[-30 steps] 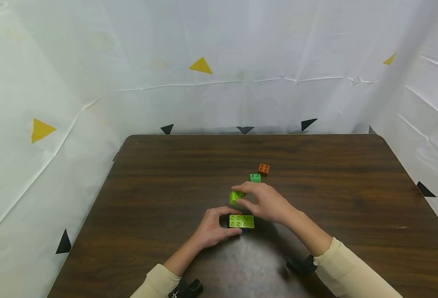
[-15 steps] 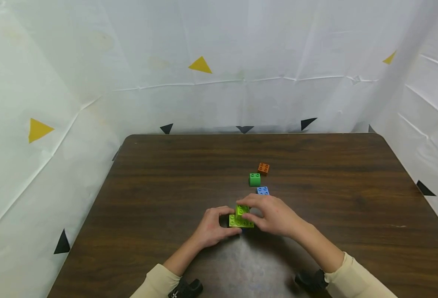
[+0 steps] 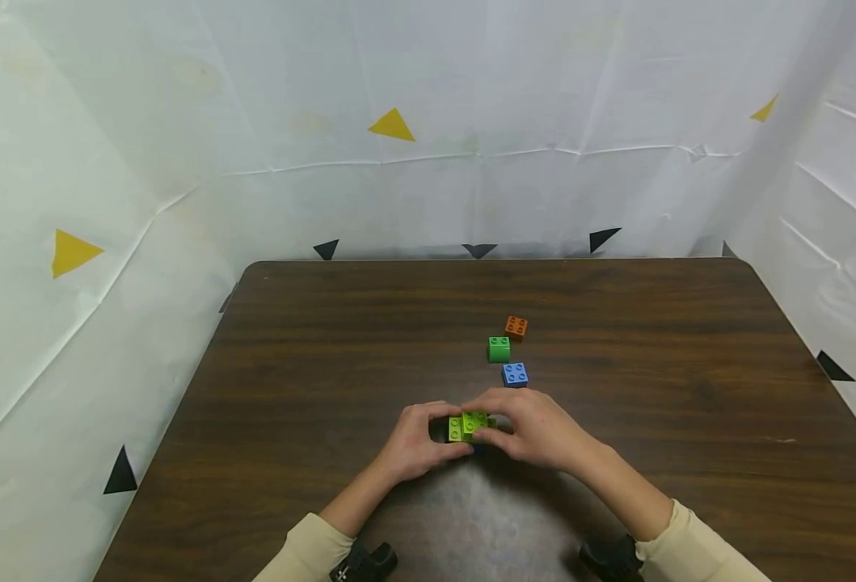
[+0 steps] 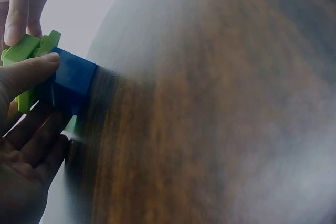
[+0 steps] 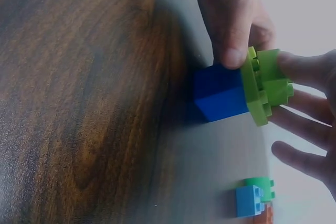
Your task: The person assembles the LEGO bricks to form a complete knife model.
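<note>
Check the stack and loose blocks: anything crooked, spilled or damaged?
Nothing stands out: the small lime plastic brick sits on the flat lime plate above the blue block; full seating can't be judged. The loose light-blue square brick, rounded green brick and orange square brick stand studs-up, without visible damage.

Dk-blue blk [image 5: 220, 94], lime blk [image 5: 271, 66]: smooth plastic. Tbl [image 3: 355, 323]: wood-look, semi-gloss. Sleeve [image 3: 697, 550]: matt cloth.

I'm counting six toy bricks [image 3: 499, 350] from here: three loose ones [image 3: 515, 374] right of center, three in a stack [image 3: 470, 423] mid-frame. Plus two hands, left [image 3: 423, 446] and right [image 3: 533, 424], one table [image 3: 311, 339] and three yellow triangles [image 3: 393, 125] on the sheeting [image 3: 529, 81].
</note>
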Demonstrator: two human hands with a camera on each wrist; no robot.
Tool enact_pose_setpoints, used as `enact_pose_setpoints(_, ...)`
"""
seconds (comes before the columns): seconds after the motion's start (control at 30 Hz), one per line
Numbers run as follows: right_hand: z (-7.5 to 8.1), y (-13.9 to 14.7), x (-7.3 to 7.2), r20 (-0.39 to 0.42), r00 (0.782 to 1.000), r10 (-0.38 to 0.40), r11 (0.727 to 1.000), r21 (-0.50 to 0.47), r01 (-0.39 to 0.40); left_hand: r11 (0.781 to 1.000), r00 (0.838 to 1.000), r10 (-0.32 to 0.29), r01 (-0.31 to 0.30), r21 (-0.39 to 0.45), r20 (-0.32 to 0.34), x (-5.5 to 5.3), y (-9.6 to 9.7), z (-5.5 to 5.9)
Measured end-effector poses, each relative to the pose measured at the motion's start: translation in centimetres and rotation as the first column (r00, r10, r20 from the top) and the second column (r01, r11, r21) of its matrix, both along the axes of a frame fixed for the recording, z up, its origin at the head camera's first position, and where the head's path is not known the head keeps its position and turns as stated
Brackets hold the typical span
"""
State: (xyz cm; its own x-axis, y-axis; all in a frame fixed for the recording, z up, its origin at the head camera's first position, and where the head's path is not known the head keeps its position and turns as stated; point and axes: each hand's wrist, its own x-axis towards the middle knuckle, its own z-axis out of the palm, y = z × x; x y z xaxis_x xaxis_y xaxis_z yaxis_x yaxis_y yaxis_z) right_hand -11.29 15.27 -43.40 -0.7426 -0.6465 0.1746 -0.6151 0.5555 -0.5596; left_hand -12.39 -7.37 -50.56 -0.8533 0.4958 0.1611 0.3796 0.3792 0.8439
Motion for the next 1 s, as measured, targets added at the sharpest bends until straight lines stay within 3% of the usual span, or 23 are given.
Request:
enact_pose_setpoints(0.3, 0.34, 0.13, 0.17, 0.002, 1.000, 0.023, 0.998, 0.062, -0.023, 1.000, 1.000, -0.011, 0.011, 0.017, 0.016, 0.03, -0.05, -0.09)
enact_pose_setpoints(1.0, 0.14, -0.11, 0.34, -0.018, 1.000, -0.009, 0.998, 0.067, 0.010, 0.999, 0.999, 0.002, -0.003, 0.032, 0.037, 0.10, 0.14, -0.13)
